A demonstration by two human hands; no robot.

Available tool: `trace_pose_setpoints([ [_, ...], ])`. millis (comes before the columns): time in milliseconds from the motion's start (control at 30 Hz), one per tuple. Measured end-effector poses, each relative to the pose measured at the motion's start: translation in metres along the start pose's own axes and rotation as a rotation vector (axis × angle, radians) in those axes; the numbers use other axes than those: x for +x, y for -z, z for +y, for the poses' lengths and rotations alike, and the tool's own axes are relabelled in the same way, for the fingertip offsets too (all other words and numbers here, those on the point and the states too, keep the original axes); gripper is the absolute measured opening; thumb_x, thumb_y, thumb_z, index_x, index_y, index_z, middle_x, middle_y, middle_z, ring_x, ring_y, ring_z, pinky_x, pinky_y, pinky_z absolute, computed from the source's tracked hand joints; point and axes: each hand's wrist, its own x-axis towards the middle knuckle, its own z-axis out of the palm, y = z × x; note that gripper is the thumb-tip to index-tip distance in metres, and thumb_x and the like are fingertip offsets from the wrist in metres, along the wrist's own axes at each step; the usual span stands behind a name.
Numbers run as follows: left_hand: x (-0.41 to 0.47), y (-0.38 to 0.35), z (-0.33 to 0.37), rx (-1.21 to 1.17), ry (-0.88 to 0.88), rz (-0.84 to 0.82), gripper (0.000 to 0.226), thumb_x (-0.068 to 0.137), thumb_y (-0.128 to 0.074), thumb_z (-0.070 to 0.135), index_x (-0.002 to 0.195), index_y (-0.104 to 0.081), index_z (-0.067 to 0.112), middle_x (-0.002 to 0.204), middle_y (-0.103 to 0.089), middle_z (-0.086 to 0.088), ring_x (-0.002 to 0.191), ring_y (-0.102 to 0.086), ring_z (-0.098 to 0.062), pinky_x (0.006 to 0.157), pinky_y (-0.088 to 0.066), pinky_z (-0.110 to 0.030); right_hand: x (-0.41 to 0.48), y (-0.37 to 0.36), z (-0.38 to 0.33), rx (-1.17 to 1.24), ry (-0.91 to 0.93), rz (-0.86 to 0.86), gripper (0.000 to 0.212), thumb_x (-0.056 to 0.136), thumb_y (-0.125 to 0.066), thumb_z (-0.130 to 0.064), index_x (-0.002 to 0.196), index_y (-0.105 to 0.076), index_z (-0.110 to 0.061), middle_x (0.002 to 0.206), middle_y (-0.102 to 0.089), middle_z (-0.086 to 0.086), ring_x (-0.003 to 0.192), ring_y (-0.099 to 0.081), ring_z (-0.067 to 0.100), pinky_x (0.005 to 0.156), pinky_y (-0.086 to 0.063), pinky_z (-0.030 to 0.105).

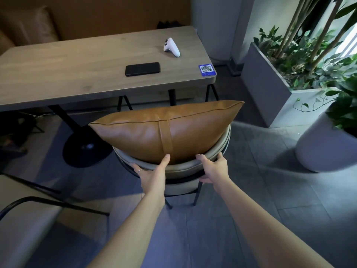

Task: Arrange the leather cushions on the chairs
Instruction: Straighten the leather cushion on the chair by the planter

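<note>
A tan leather cushion [166, 128] stood on edge on the chair [179, 167], leaning against the inner face of the curved grey backrest, its top seam level and a leather strap running down the middle of the face turned toward the camera. The cushion's upper right corner reached past the backrest on that side.

The left hand [152, 176] rested on the backrest rim, thumb raised and touching the lower edge of the cushion just beside the strap; its fingers [136, 168] were spread along the rim, not closed round anything, and one carried a ring. The right hand [212, 169] gripped the backrest, thumb over the top of the rim next to the cushion's lower edge and fingers curled under and round the padded rail. Both forearms were bare.

Beyond the chair stood a wooden bench [77, 70] on a round black base. On it lay a black phone [142, 69], face down or dark, a white game controller [172, 47] nearer the far edge, and a blue QR code sticker [206, 70] at the near right corner, all well apart from one another.

To the right stood a grey rectangular planter [270, 89] with leafy plants and a round white pot [324, 147]. A second chair's black frame [48, 200] showed at lower left. The floor was grey tile
</note>
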Motion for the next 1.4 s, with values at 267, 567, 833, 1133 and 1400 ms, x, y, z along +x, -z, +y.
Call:
trace_pose_setpoints([
  [267, -0.013, 0.018, 0.003, 0.227, -0.265, 0.068, 0.086, 0.088, -0.076, 0.021, 0.158, -0.027, 0.022, 0.157, -0.042, -0.010, 0.142, -0.043, -0.033, 0.112, -0.035, -0.042, -0.004, 0.004, -0.007, -0.078, -0.033, -0.029, 0.112, 0.072, -0.083, -0.051, 0.162, -0.020, -0.030, 0.155, -0.048, 0.008, 0.082, -0.076, 0.037, 0.062, -0.066, 0.049],
  [567, -0.061, -0.048, 0.070, 0.511, -0.965, 0.049, 0.053, 0.083, -0.078, 0.028, 0.129, -0.051, 0.026, 0.126, -0.054, 0.004, 0.122, -0.052, -0.020, 0.110, -0.040, -0.049, 0.014, 0.031, -0.030, 0.001, -0.103, -0.131, 0.136, 0.070, -0.088, -0.029, 0.161, 0.013, -0.038, 0.167, -0.028, 0.010, 0.142, -0.039, 0.044, 0.106, -0.042, 0.067],
  [833, -0.017, -0.129, 0.108, 1.255, -0.943, -0.169, 0.111, 0.068, -0.067, 0.083, 0.159, -0.016, 0.043, 0.173, -0.010, -0.001, 0.159, 0.001, -0.027, 0.123, -0.003, -0.061, 0.035, 0.047, -0.053, -0.083, -0.180, -0.258, 0.134, 0.071, -0.079, -0.015, 0.159, 0.017, -0.044, 0.166, -0.025, 0.011, 0.134, -0.044, 0.047, 0.095, -0.053, 0.058],
  [1133, 0.000, -0.146, 0.085, 1.431, -0.975, -0.074, 0.103, 0.074, -0.052, 0.090, 0.159, -0.021, 0.041, 0.170, -0.024, -0.003, 0.157, -0.014, -0.032, 0.122, -0.007, -0.063, 0.037, 0.043, -0.039, -0.086, -0.031, -0.146, 0.136, 0.044, -0.076, -0.036, 0.156, -0.003, -0.056, 0.155, -0.042, 0.002, 0.124, -0.052, 0.039, 0.073, -0.065, 0.052],
  [1400, -0.007, -0.127, 0.074, 1.402, -0.993, -0.053, 0.095, 0.078, -0.051, 0.086, 0.158, -0.026, 0.041, 0.166, -0.032, -0.001, 0.155, -0.021, -0.030, 0.122, -0.010, -0.063, 0.017, 0.042, -0.032, -0.101, -0.024, -0.174, 0.125, 0.058, -0.074, -0.031, 0.156, -0.001, -0.053, 0.140, -0.050, 0.009, 0.112, -0.056, 0.039, 0.064, -0.065, 0.054],
])
